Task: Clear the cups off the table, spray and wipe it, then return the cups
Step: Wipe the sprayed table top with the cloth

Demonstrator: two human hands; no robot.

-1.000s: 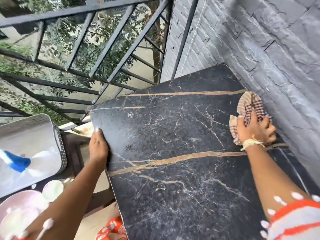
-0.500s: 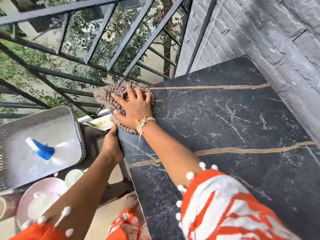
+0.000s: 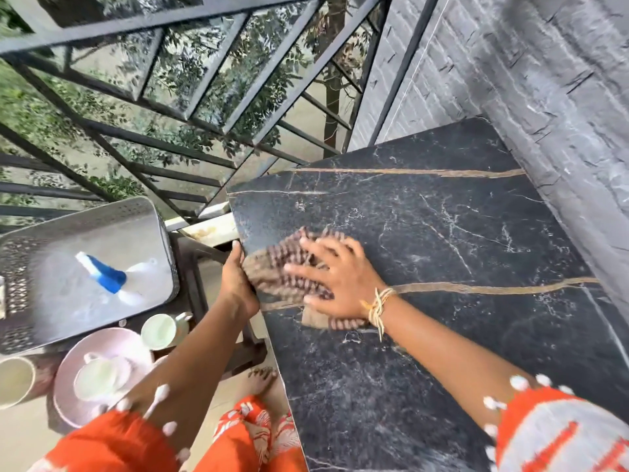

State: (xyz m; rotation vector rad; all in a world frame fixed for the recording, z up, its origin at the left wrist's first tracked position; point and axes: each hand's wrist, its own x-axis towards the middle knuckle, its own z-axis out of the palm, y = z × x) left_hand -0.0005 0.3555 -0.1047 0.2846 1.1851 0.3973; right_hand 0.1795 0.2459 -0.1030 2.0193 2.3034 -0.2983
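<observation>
Here the right hand lies flat, with fingers spread, on a checked cloth and presses it down on the black marble table; the fingers are not closed around the cloth, only pushing on top of it. The cloth is blurred, and part of it comes out below the wrist, where a tied string bracelet sits. Just to the left of the cloth, touching its edge, the left hand clasps the side rim of the table, the thumb on top and the other fingers hidden under the edge.

Around the cloth the tabletop is bare, with pale veins and two long golden lines across it. To the right of the hands the table meets a grey stone wall.

Further left of the left hand, lower than the tabletop, stands a grey perforated tray with a blue and white spray bottle lying in it. Near it, below the left forearm, is a pale cup, then a pink plate with another cup on it, and a third cup at the left border of the view. All cups are well apart from the table surface.

Beyond the hands rises a dark metal railing with trees behind. Orange patterned sleeves cover both upper arms.
</observation>
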